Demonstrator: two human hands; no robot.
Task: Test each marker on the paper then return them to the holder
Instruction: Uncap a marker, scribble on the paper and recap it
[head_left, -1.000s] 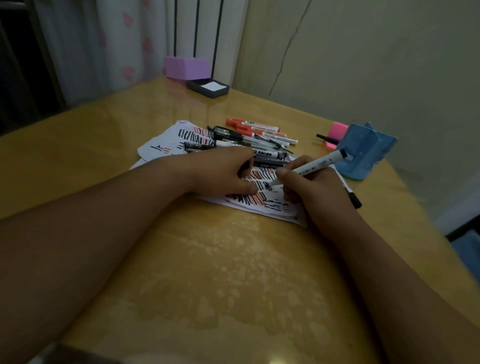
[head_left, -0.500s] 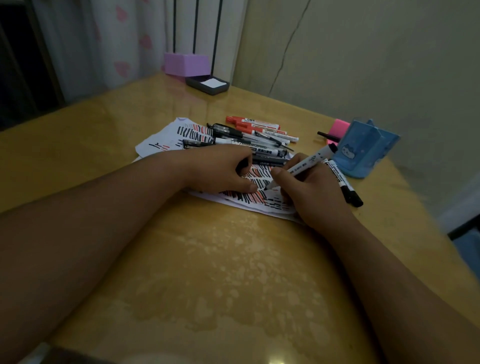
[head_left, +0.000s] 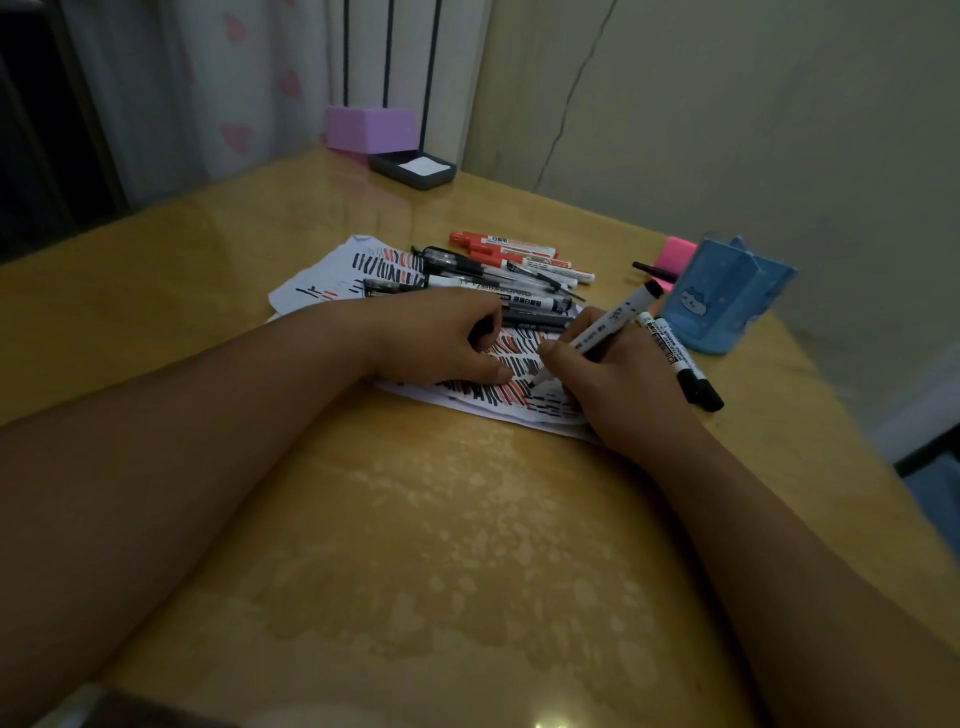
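Observation:
My right hand grips a white marker with its black tip pressed on the paper, which is covered in black and red strokes. My left hand lies curled on the paper, holding it flat; a dark cap seems tucked in its fingers. Several red and black markers lie piled on the paper's far side. Another white marker with a black cap lies right of my right hand. The blue holder stands at the right.
A pink pad and a black pen lie behind the holder. A purple box and a dark tray with white paper sit at the far table edge by the wall. The table's right edge runs close behind the holder.
My right hand has slid its marker tip a little nearer and lower across the paper, adding strokes. My left hand has stayed in place.

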